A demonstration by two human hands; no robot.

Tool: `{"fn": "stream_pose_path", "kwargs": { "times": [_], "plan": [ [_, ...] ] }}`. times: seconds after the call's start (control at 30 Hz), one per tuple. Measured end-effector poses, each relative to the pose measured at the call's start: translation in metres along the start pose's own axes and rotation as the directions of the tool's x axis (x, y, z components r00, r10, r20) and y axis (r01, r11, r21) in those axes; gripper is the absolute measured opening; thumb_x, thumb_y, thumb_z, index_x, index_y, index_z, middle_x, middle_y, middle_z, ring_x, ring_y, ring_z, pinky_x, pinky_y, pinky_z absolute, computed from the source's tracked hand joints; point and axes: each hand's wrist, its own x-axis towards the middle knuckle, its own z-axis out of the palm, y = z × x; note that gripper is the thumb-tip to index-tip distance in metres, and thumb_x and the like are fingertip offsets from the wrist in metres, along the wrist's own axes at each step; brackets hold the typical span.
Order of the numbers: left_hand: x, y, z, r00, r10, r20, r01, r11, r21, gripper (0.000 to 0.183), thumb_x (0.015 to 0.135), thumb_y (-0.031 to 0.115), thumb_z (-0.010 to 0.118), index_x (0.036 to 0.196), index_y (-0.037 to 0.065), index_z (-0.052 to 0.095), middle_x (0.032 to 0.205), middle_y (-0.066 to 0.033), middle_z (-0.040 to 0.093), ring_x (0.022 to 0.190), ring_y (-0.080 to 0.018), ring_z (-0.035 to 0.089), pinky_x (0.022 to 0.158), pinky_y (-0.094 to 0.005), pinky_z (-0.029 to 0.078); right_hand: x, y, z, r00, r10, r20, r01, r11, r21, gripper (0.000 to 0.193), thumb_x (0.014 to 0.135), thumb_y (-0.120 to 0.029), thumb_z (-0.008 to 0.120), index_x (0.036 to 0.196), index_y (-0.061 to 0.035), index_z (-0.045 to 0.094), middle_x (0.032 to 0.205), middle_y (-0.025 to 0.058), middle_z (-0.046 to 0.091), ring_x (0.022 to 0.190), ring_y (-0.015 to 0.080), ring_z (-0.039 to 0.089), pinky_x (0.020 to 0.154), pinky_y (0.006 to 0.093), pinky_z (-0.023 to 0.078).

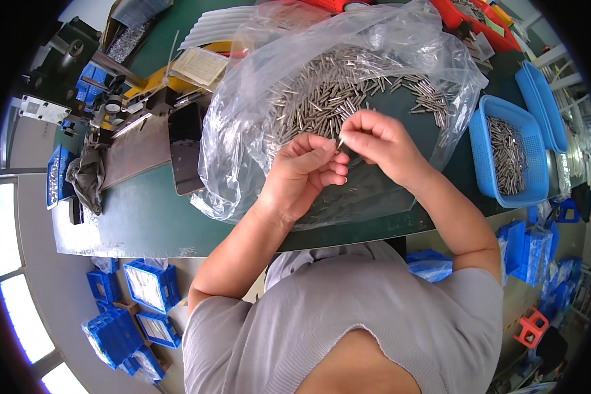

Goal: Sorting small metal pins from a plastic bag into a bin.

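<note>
From where I stand, the right hand (384, 143) pinches a slim metal pin (340, 144) near the heap of pins (322, 95) on clear plastic (224, 125), where a light fingertip hold seems best, the left hand (301, 169) curled just beside, its grip unclear to me.

And we're in a workshop here, a small-parts factory floor by the look of it, with slim metal pins (315, 98) heaped on clear plastic sheeting (226, 138) across a long green workbench (157, 217)! Over on the left stands a bench fixture with a round dial gauge (113, 105), on the right a blue basket (535, 190) loaded with similar pieces, and look down there, blue crates (111, 335) stacked on the floor towards the windows (18, 305)!
</note>
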Motion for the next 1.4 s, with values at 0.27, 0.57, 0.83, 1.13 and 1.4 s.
{"fn": "stream_pose_path", "kwargs": {
  "times": [0.27, 0.57, 0.83, 1.13, 1.4],
  "plan": [
    [-0.002, 0.004, 0.001, 0.992, 0.081, -0.096, -0.077, 0.996, 0.046, 0.01, 0.09, 0.008, 0.05, 0.088, 0.0, 0.057, 0.081, -0.0128, 0.061, 0.067, -0.0181, 0.059, 0.059, -0.0278, 0.05, 0.022, 0.002, -0.03, 0.992, 0.103, -0.066, -0.056, 0.86, 0.507, 0.012, 0.086, -0.012, 0.053, 0.095, -0.0041, 0.055, 0.071, -0.0006, 0.054, 0.056, 0.0061, 0.046, 0.047, 0.0199, 0.036],
    [-0.003, 0.007, 0.003, 0.991, 0.085, -0.101, -0.081, 0.996, 0.049, 0.011, 0.09, 0.01, 0.05, 0.088, 0.0, 0.057, 0.08, -0.0119, 0.061, 0.067, -0.0176, 0.059, 0.059, -0.0273, 0.05, 0.029, 0.027, 0.004, 0.885, -0.46, 0.066, 0.249, 0.35, -0.903, 0.018, 0.076, -0.013, 0.066, 0.087, -0.0076, 0.053, 0.079, 0.0091, 0.062, 0.068, 0.0295, 0.061, 0.056, 0.0393, 0.048],
    [-0.003, 0.007, -0.001, 0.994, 0.067, -0.083, -0.064, 0.997, 0.04, 0.011, 0.09, 0.009, 0.05, 0.089, 0.0, 0.057, 0.081, -0.0122, 0.062, 0.069, -0.0183, 0.059, 0.06, -0.0275, 0.049, 0.019, 0.012, -0.01, 0.985, -0.162, -0.056, 0.105, 0.826, -0.554, 0.008, 0.077, -0.009, 0.062, 0.079, -0.0029, 0.057, 0.071, 0.0055, 0.06, 0.059, 0.0167, 0.057, 0.055, 0.0298, 0.044],
    [0.001, 0.0, -0.004, 1.0, -0.016, 0.027, 0.017, 0.999, -0.037, 0.009, 0.09, 0.008, 0.052, 0.093, 0.0, 0.055, 0.085, -0.0157, 0.064, 0.072, -0.0204, 0.064, 0.063, -0.0297, 0.055, 0.006, -0.004, -0.009, 0.995, 0.079, 0.066, -0.09, 0.976, 0.196, 0.009, 0.082, -0.011, 0.059, 0.086, -0.0045, 0.054, 0.075, 0.0004, 0.058, 0.059, -0.0001, 0.041, 0.045, 0.0163, 0.026],
    [0.0, 0.0, -0.004, 1.0, -0.012, 0.028, 0.013, 0.999, -0.036, 0.009, 0.09, 0.008, 0.053, 0.093, 0.0, 0.056, 0.085, -0.0155, 0.064, 0.072, -0.0201, 0.064, 0.063, -0.0295, 0.056, 0.004, -0.005, -0.003, 0.997, -0.046, 0.054, 0.046, 0.999, -0.011, 0.007, 0.082, -0.01, 0.061, 0.084, -0.0054, 0.056, 0.076, -0.0022, 0.057, 0.061, 0.0005, 0.043, 0.049, 0.0167, 0.029]
  ]
}}
